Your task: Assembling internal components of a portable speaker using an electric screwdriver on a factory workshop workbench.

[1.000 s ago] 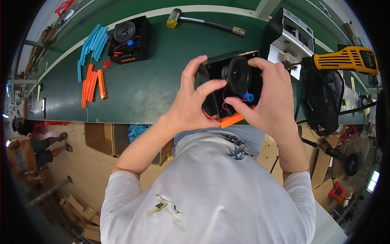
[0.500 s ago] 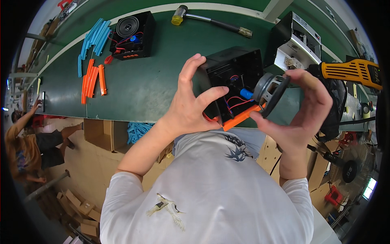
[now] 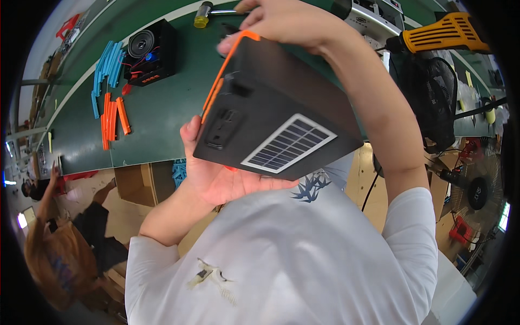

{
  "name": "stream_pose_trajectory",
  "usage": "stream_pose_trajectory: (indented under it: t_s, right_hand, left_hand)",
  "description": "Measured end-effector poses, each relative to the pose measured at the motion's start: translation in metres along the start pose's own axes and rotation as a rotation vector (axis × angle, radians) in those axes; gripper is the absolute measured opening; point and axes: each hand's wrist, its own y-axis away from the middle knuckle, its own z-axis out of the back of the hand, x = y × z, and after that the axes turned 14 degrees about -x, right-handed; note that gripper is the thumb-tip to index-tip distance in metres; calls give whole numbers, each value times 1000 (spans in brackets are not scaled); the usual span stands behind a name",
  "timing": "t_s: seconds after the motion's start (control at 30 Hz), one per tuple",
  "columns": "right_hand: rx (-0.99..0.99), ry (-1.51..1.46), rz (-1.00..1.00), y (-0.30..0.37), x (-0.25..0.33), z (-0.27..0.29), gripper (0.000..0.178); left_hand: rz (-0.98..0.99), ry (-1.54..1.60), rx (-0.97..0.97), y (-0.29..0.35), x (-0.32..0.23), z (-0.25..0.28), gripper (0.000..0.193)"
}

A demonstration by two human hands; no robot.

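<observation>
A black speaker housing [image 3: 281,70] is tilted up over the front of the bench, its open side turned away from me. A small solar panel [image 3: 290,143] shows on its facing side, and an orange trim strip [image 3: 216,81] runs along its left edge. My left hand [image 3: 219,181] supports it from below, thumb at the lower left corner. Beyond the upper edge, my right hand [image 3: 281,21] reaches around with bent fingers. Between them shows the dark rim of a loose round speaker [image 3: 230,28], mostly hidden and blurred. The housing hides its own interior and wires.
Another speaker box [image 3: 162,51] stands at the back left, beside blue strips [image 3: 108,65] and orange strips [image 3: 111,122]. A mallet [image 3: 201,19] lies at the back. Right: a silver-and-black box [image 3: 374,16], a yellow power tool [image 3: 441,35], a black mesh holder [image 3: 430,103]. Another person [image 3: 59,249] is at left.
The housing has been turned, so its open side faces away and the solar panel shows. My right hand has swung up and left with the speaker, over the housing's far edge.
</observation>
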Motion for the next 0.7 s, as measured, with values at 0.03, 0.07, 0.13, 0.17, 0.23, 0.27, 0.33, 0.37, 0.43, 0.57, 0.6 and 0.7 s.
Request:
stream_pose_trajectory:
  t_s: [0.03, 0.07, 0.13, 0.17, 0.23, 0.27, 0.33, 0.37, 0.43, 0.57, 0.6, 0.7]
  right_hand:
    - [52, -19, -32, -8, 4, 0, 115]
    - [-25, -12, 2, -20, -2, -11, 103]
    - [-102, -4, 34, -32, -5, -20, 91]
    - [12, -46, 28, -35, -1, -18, 76]
    - [126, -86, 27, -37, 3, -16, 61]
    - [133, -122, 41, -38, 3, -15, 53]
    - [167, -245, 44, -34, -1, -10, 47]
    - [-69, 24, 91, -18, 18, -9, 64]
    - [-74, -194, 72, 21, 43, -3, 92]
    - [-230, -273, 136, 58, 68, -3, 108]
    - [-359, -243, 88, 80, 84, 1, 105]
    - [-486, -347, 64, 113, 78, -9, 92]
  left_hand:
    - [6, 2, -7, -4, 2, -2, 112]
    - [7, 47, -41, -5, 4, -7, 112]
    - [-8, 136, -26, -4, 10, -7, 113]
    - [-8, 136, -28, -3, 9, -7, 113]
    - [43, 121, -65, -1, 5, -11, 114]
    - [-7, -59, 15, -3, 3, 0, 114]
    - [-48, -80, -112, -8, -1, -9, 116]
    - [-95, -123, -158, -8, -5, -14, 120]
    - [-425, -590, -176, 2, -16, 5, 126]
    - [-1395, -1661, -10, -11, -48, 22, 108]
    - [-1540, -1655, 62, -21, -48, 17, 103]
    - [-1742, -1640, 72, -29, -47, 19, 84]
